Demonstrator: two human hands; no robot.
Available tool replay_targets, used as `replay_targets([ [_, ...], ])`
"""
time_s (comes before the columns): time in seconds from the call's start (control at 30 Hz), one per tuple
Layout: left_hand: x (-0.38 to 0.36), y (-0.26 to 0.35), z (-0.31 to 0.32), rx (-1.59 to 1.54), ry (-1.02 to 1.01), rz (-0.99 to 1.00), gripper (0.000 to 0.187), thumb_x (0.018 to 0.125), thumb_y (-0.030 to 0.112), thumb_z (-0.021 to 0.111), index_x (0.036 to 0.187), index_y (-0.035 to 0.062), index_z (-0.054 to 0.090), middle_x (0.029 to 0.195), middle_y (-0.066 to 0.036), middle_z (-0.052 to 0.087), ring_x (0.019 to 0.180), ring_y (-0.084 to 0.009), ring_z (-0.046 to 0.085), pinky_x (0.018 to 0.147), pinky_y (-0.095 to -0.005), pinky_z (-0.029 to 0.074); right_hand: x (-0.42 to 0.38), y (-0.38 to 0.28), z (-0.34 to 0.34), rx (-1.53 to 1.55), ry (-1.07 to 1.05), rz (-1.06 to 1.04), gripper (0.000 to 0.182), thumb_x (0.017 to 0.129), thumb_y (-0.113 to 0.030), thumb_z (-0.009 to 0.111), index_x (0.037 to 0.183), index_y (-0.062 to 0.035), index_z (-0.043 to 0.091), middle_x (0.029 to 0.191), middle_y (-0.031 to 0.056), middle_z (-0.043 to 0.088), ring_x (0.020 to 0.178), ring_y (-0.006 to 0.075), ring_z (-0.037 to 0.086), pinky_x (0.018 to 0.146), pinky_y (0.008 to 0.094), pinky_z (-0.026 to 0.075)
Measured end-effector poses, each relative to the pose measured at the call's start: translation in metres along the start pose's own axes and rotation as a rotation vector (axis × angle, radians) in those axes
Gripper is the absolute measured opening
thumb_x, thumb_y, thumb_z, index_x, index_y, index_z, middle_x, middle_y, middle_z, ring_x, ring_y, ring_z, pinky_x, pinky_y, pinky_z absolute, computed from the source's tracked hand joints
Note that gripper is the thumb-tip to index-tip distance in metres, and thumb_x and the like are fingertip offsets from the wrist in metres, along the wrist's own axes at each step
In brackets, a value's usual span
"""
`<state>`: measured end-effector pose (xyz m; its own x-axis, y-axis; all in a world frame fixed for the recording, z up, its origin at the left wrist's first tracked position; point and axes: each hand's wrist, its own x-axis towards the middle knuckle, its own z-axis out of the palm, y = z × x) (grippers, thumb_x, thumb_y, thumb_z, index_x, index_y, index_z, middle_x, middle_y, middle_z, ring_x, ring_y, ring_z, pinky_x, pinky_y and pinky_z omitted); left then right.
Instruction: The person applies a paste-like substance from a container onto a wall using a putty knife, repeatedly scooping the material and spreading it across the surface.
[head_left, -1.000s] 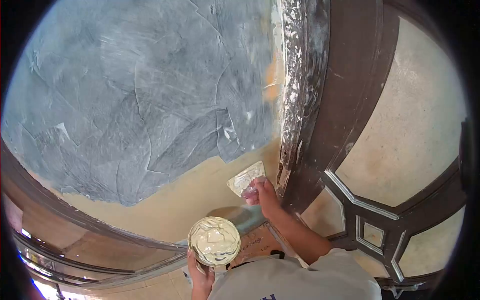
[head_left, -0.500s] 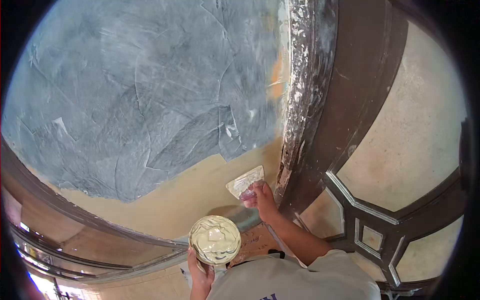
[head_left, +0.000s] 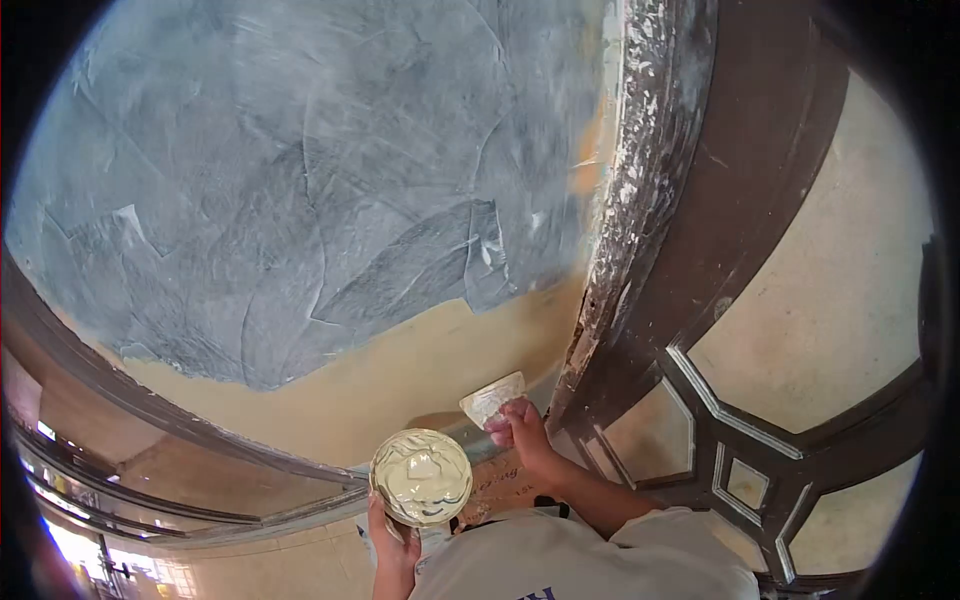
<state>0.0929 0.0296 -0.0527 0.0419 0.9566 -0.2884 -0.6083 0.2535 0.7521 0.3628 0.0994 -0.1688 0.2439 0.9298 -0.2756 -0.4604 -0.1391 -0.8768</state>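
My left hand [head_left: 392,535] grips a round tub of pale cream putty [head_left: 421,477] from its lower left side, the open top facing me. The putty surface is swirled, with a few dark streaks near the lower rim. In my right hand [head_left: 522,428] is a putty knife [head_left: 492,398], its broad blade smeared with cream putty and pointing up and left. The fingers wrap its handle. The blade is close to the bare tan strip of the wall [head_left: 400,385], just right of the tub; whether it touches cannot be made out. Above spreads a grey-blue coated area [head_left: 250,180] with ridged edges.
A dark frame post [head_left: 640,170] with chipped white flecks borders the wall on the right. Beyond it stands dark panelling with pale insets [head_left: 810,270]. Curved dark trim [head_left: 200,440] runs along the lower left. A brown surface with writing [head_left: 497,485] lies below my hands.
My right hand and the putty knife have moved down, away from the grey-blue coating. The tub has shifted slightly left, and the wall appears farther right in view.
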Motion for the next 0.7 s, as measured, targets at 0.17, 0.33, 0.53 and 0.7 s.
replay_targets([
  [0.17,0.005,0.0,-0.01,-0.005,0.03,-0.005,0.057,0.101,0.045,0.044,0.142,0.0051,0.045,0.139,-0.012,0.054,0.127,-0.0266,0.054,0.107,-0.0407,0.044,-0.018,-0.086,0.071,0.037,-0.019,-0.202,0.018,0.104,-0.022,0.05,0.11,-0.0056,0.048,0.101,0.0099,0.061,0.079,0.0184,0.068,0.062,0.0291,0.058],
  [0.33,0.007,0.008,-0.006,0.051,-0.052,-0.042,0.055,0.101,0.043,0.046,0.142,0.0059,0.044,0.139,-0.011,0.054,0.126,-0.0264,0.053,0.106,-0.0414,0.045,-0.025,-0.134,0.113,0.083,-0.121,-0.224,0.021,0.103,-0.023,0.051,0.112,-0.0046,0.048,0.103,0.0109,0.061,0.075,0.0188,0.069,0.063,0.0286,0.058],
  [0.53,0.005,0.01,-0.011,0.021,-0.029,-0.011,0.054,0.102,0.042,0.044,0.143,0.0068,0.043,0.143,-0.01,0.051,0.13,-0.0262,0.05,0.11,-0.0411,0.04,0.019,0.013,0.041,-0.021,0.122,-0.08,0.022,0.098,-0.015,0.055,0.113,0.0005,0.05,0.099,0.0122,0.062,0.084,0.0177,0.066,0.06,0.0259,0.057],
  [0.7,0.006,0.006,-0.006,-0.026,-0.033,-0.01,0.047,0.103,0.034,0.044,0.14,0.0053,0.043,0.14,-0.012,0.051,0.127,-0.0257,0.053,0.106,-0.0416,0.045,0.026,0.086,-0.042,-0.021,0.024,0.082,0.023,0.101,-0.024,0.056,0.112,-0.0056,0.049,0.091,0.0113,0.067,0.07,0.0167,0.068,0.052,0.0274,0.055],
])
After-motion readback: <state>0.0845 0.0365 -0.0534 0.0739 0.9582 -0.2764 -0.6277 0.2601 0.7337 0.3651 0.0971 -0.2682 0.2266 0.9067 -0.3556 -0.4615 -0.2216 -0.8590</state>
